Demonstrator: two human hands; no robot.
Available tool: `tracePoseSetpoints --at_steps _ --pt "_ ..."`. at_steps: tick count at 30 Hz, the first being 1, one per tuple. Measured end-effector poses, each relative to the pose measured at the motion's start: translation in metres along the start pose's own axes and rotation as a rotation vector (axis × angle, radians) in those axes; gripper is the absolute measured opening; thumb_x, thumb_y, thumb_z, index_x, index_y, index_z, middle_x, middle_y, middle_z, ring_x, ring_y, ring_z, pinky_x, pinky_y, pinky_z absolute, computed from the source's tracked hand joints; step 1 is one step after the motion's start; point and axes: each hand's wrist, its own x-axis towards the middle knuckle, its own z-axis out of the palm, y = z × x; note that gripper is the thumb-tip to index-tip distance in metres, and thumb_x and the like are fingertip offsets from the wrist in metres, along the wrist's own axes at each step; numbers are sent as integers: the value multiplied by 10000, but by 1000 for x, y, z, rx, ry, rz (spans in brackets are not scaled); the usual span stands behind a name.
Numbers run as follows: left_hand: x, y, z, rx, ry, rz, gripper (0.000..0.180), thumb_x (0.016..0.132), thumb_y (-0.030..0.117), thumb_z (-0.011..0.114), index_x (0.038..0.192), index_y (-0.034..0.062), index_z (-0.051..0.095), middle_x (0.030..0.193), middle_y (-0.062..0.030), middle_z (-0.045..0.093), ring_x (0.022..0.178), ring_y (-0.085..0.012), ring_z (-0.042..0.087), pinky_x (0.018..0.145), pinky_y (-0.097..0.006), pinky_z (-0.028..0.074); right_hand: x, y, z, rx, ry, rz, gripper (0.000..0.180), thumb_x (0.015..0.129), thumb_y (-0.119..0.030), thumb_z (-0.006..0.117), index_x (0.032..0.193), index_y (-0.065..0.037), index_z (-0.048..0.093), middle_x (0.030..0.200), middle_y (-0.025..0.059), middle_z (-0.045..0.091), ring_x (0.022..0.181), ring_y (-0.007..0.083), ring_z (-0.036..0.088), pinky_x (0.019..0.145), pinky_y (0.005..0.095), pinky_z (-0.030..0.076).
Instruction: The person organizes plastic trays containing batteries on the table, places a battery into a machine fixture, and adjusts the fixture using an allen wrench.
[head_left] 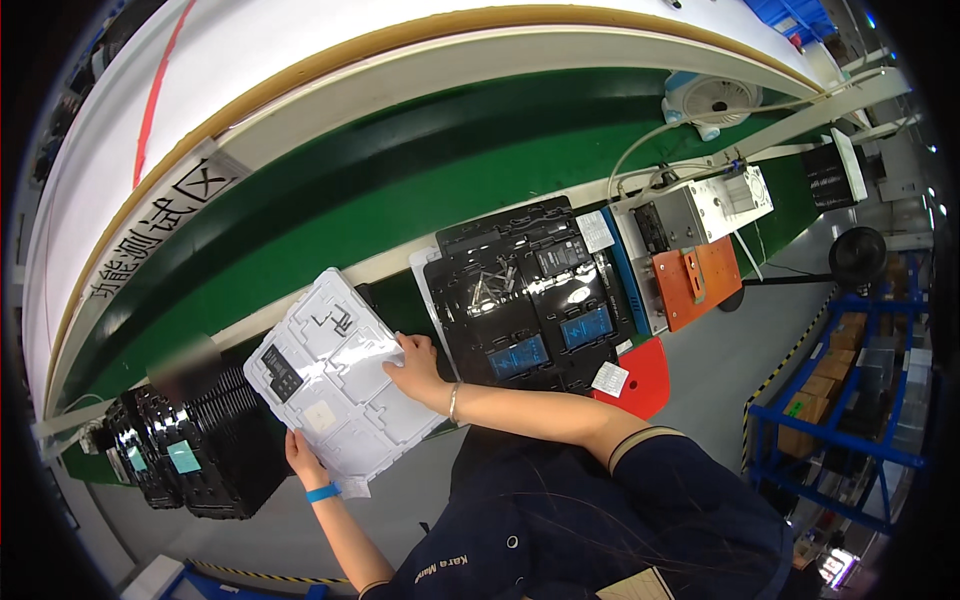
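Note:
A white moulded plastic tray [375, 395] lies tilted at the bench's front edge, between my two hands. My left hand [305, 458] grips its lower left edge, with the fingers partly hidden. Closed on its right edge is my right hand [418, 372], thumb over the top face. In the tray's pockets are a flat black part with pale print [281, 374], a few small dark pieces [335, 322] and a pale square [320, 417]. Just right of my right hand, a black tray [465, 325] holds small metallic pieces [492, 285], a black part and blue-faced parts [587, 327].
Stacked black trays [215, 440] with light-green labels stand at the left. On the right are a metal fixture with an orange plate [700, 280], a red bin [648, 375] and a small fan [715, 100]. A blue rack [840, 420] holds boxes beyond the bench.

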Motion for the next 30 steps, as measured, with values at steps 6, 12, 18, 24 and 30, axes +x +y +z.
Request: tracePoseSetpoints --at_steps 6,12,18,24,30 --pt "15 -6 -7 153 6 49 372 894 175 523 1195 -41 495 1135 -102 546 969 -140 510 837 -244 398 -9 0 9 72 154 -118 685 730 -224 637 1307 -16 332 1251 225 307 1103 394 331 971 417 294" --pt "-45 85 45 498 50 414 398 884 159 534 1234 -18 470 1234 -143 458 1085 -200 471 916 -301 376 -92 -36 -108 42 -66 -745 568 768 -169 626 1273 -21 412 1316 174 334 1208 321 326 987 383 299" --pt "-129 137 157 166 -598 150 395 881 94 516 1258 -7 450 1261 -137 490 1201 -212 429 1008 -298 306 -90 30 -227 -277 782 -592 453 760 -36 578 1193 13 455 1180 185 446 1108 345 422 956 388 330" --pt "-164 112 239 -87 -721 -163 551 886 77 516 1353 -45 249 1276 -140 448 1152 -181 438 977 -260 327 -77 106 -285 -132 682 -258 384 835 -104 545 1195 15 485 1092 177 523 967 283 542 869 334 417" --pt "-154 113 251 50 -692 -194 557 880 214 543 1359 47 313 1291 -37 444 1074 -123 452 891 -268 337 -69 141 -277 109 596 -88 416 862 -215 551 1200 19 488 1101 179 541 1022 285 525 897 314 389"
